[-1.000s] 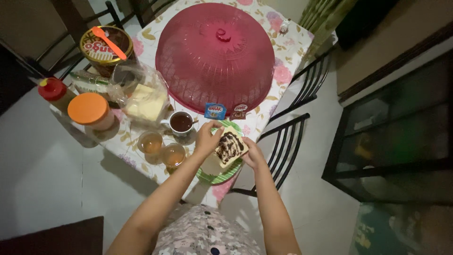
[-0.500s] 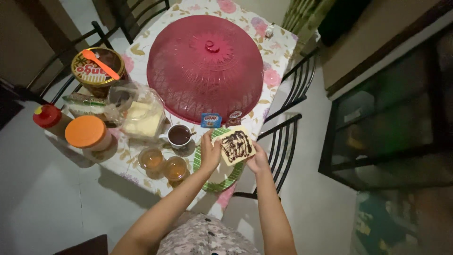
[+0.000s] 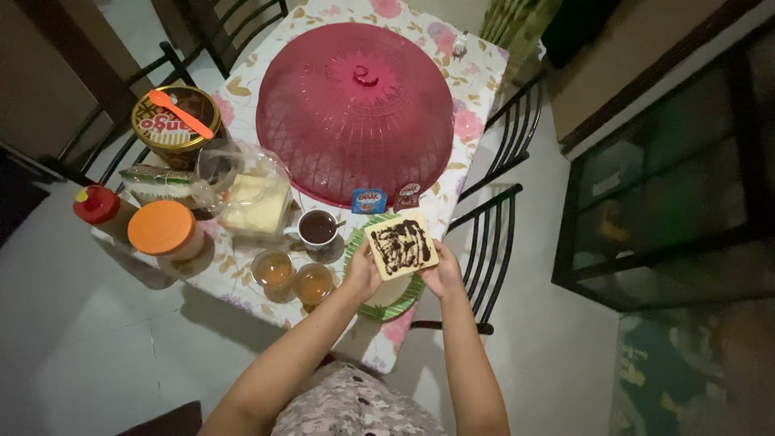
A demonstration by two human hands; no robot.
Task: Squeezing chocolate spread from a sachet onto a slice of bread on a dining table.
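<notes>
A slice of white bread (image 3: 401, 244) streaked with dark chocolate spread is lifted above a green striped plate (image 3: 394, 300). My left hand (image 3: 362, 273) grips the slice's left edge and my right hand (image 3: 441, 274) holds its lower right edge. Another slice lies on the plate beneath, mostly hidden by my hands. Just beyond the bread lie a small blue sachet (image 3: 369, 199) and a small brown sachet (image 3: 408, 195).
A big red mesh food cover (image 3: 355, 97) fills the floral table's middle. Left of the plate: a cup of dark drink (image 3: 317, 228), two small glasses (image 3: 292, 276), bagged bread (image 3: 254, 202), orange-lidded jar (image 3: 163, 229), red-capped bottle (image 3: 98, 206), brown tub with orange spoon (image 3: 176, 117). Black chairs (image 3: 492, 242) stand at right.
Both hands have raised the chocolate-streaked slice off the plate and turned it flatter toward the camera. The left hand shifted from the slice's top edge to its left side.
</notes>
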